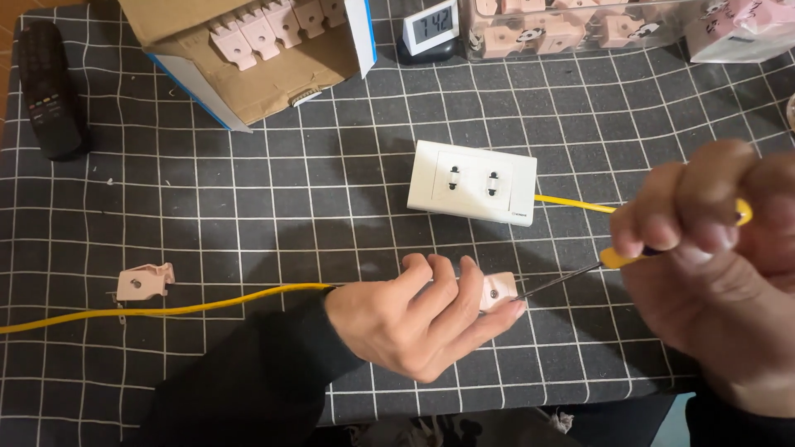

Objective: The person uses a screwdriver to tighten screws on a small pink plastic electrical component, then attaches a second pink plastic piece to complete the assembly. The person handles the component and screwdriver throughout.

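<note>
We look down on a table (pixel 248 207) covered with a dark cloth marked in a white grid. Our left hand (pixel 414 319) rests on the cloth near the front edge, its grip closed around a small pink plug piece (pixel 497 291), pinning it against the table. Only the right end of the piece shows past the fingers (pixel 443 281). A yellow cable (pixel 166 310) runs from under this hand away to the left edge of the view.

Our right hand (pixel 712 273), large and blurred at the right, has its grip closed around the yellow handle of a screwdriver (pixel 580 277). The thin metal shaft slants down to the left, and its tip touches the exposed end of the pink piece.

Just behind the left hand lies a white wall socket plate (pixel 472 182) with 2 outlets; a second stretch of yellow cable leaves its right side. Well to the left, a loose pink part (pixel 145 284) lies just beside the yellow cable.

Along the far edge we see an open cardboard box (pixel 257 58) holding pink parts, a small digital clock (pixel 431 29), a clear container (pixel 571 29) of more pink parts, and a black remote control (pixel 48 87) at the far left.
</note>
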